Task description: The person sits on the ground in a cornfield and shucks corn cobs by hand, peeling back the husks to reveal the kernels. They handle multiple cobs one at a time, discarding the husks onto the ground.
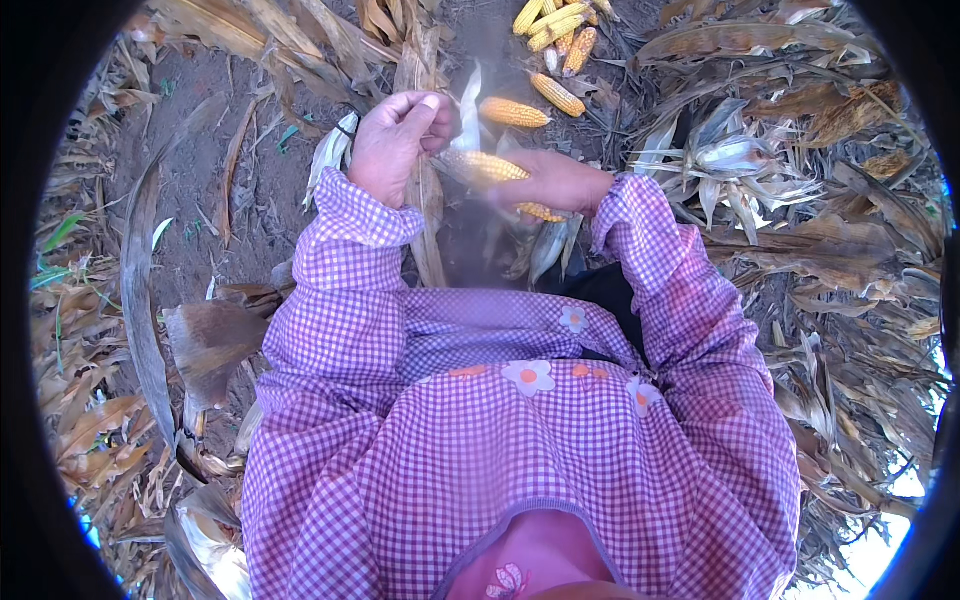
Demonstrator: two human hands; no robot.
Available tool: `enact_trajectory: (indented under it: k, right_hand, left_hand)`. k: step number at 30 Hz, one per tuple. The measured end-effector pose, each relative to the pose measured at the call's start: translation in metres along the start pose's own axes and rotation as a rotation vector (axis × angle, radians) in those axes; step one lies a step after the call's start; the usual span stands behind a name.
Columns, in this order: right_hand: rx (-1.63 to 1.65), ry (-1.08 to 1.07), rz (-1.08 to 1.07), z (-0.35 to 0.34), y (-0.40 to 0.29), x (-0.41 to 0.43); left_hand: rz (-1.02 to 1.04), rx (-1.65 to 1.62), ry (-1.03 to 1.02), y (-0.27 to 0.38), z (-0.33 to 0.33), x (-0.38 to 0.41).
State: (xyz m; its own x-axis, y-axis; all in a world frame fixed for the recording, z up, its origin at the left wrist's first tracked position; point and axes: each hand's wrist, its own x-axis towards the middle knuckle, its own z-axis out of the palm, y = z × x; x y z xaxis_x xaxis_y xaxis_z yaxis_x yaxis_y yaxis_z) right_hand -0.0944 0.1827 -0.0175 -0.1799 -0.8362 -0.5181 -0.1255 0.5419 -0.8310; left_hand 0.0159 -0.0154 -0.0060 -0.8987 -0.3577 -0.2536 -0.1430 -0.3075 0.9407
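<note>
My right hand (551, 182) grips a yellow corn cob (491, 166), its tip pointing left and its other end showing below my fingers. Just left of the cob's tip is my left hand (405, 139), fingers curled and thumb pressed to them. A pale husk strip (469, 112) rises beside its fingertips; whether the fingers pinch it or another bit of husk is hidden. Two husked cobs lie on the soil beyond my hands, one nearer (514, 112) and one farther right (557, 94).
A heap of husked corn cobs (559, 26) lies at the top. Empty pale husks (739, 157) rest to the right, another (330, 154) by my left wrist. Dry corn leaves (825, 247) and stalks cover much of the soil on both sides; bare soil (195, 172) shows at left.
</note>
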Motion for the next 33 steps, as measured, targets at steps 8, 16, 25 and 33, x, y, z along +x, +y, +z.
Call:
enact_trajectory:
  k: [8, 16, 25, 33]
  right_hand:
    - [-0.495, 0.170, 0.420, -0.058, 0.091, 0.018]
    - [0.224, 0.742, 0.357, -0.094, 0.141, 0.035]
    - [-0.735, 0.156, 0.824, 0.001, 0.263, 0.068]
    - [-0.473, 0.355, 0.959, 0.029, 0.290, 0.075]
  left_hand:
    - [0.017, -0.003, 0.198, 0.016, -0.027, -0.002]
    - [-0.021, 0.208, 0.152, 0.014, -0.024, -0.001]
    - [-0.060, 0.179, 0.051, 0.010, -0.013, 0.004]
    - [-0.136, 0.075, 0.056, 0.008, -0.019, 0.003]
